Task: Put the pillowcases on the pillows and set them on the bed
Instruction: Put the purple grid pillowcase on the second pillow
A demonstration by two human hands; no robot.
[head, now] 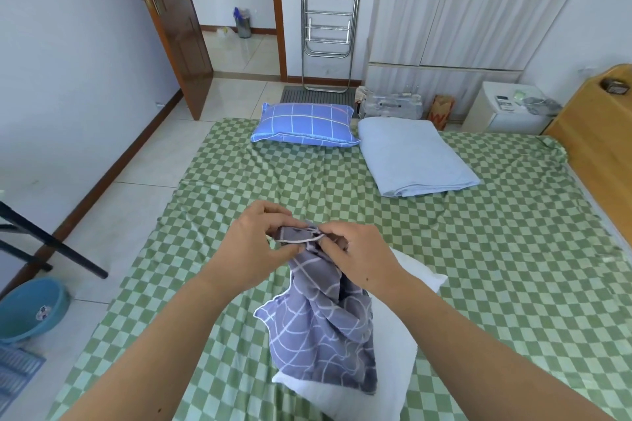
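The bed (478,284), under a green checked sheet, is filling most of the view, running from 6 o'clock up to 12. A folded pale blue blanket (413,155) is lying on it at about 1 o'clock, its long side slanting from 11 toward 5. Just beside that, at 12 o'clock, a pillow already in a blue grid case (305,125) is resting at the far edge of the bed, its long axis lying 9 to 3.

Nearer, at 6 o'clock, a bare white pillow (393,352) is lying on the sheet, its long axis running roughly from 7 toward 1, one corner pointing up toward 1 o'clock. Over it a grey grid pillowcase (318,325) is hanging bunched and draping, its length running 12 to 6: the gathered top is up at the hands, the loose bottom is spreading onto the pillow and covering its middle.

The left hand (254,244) is sitting at 9 o'clock of the gathered top, fingers and thumb curled and pinching the cloth and its white piping. The right hand (362,251) is at 3 o'clock of it, fingers curled into the same edge. The two hands are nearly touching, both above the pillow, and the case is dropping from between them toward 6.
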